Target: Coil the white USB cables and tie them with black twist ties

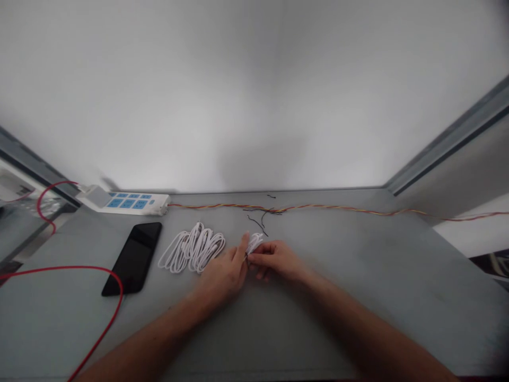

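Note:
A small coiled bundle of white cable (255, 241) pokes up between my hands, its lower part covered by fingers. My left hand (227, 271) is closed around the bundle, with the index finger stretched along it. From the right, my right hand (281, 260) pinches thumb and finger at a thin black twist tie (246, 255) against the cable. Just left of my left hand lie several coiled white cables (193, 248), side by side on the grey table (358, 297). Loose black twist ties (258, 225) rest beyond my hands.
A white power strip (131, 202) with blue sockets and a plugged-in adapter (97, 195) lies back left. Its twisted red-yellow wire (338, 208) runs along the wall (254, 106). A black phone (133, 258) and a red cable (117, 313) are at left.

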A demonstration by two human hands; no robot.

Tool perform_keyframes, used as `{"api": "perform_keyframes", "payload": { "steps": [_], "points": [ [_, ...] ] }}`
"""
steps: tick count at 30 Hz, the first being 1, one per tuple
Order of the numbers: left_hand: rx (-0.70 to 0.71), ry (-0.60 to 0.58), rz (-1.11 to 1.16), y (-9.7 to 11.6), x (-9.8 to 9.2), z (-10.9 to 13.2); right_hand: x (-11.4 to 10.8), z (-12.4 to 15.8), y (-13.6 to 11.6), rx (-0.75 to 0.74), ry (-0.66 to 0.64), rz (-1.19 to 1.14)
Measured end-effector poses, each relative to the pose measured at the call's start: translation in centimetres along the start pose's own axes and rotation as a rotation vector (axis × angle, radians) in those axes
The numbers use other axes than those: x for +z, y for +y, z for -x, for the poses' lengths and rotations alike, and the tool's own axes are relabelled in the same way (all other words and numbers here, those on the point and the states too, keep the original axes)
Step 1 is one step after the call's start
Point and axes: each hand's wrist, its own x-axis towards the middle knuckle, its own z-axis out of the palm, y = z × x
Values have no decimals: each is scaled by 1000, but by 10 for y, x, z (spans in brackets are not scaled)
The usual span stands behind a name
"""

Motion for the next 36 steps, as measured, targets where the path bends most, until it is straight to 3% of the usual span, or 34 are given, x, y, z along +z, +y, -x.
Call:
{"api": "perform_keyframes", "payload": {
  "steps": [9, 15, 18, 22, 25, 28, 31, 36],
  "points": [
    [366, 15, 294, -6, -20, 7, -21, 6, -9, -50, -48, -42],
    [350, 354, 122, -14, -12, -1, -25, 9, -11, -8, -167, -57],
    [403, 450, 83, -16, -14, -4, -23, 11, -11, -17, -192, -30],
    [427, 424, 234, -11, -17, -3, -18, 14, -10, -135, -233, 75],
    [215, 432, 400, -6, -14, 0, -12, 15, -8, -293, -202, 245],
    [112, 387, 490, -7, -11, 2, -6, 17, -7, -447, -100, 489],
    [143, 310, 465, -11, -14, 2, -3, 17, -8, -560, -20, 659],
    [168, 258, 505, -16, -19, 2, -6, 14, -6, -576, 45, 607]
  ]
}}
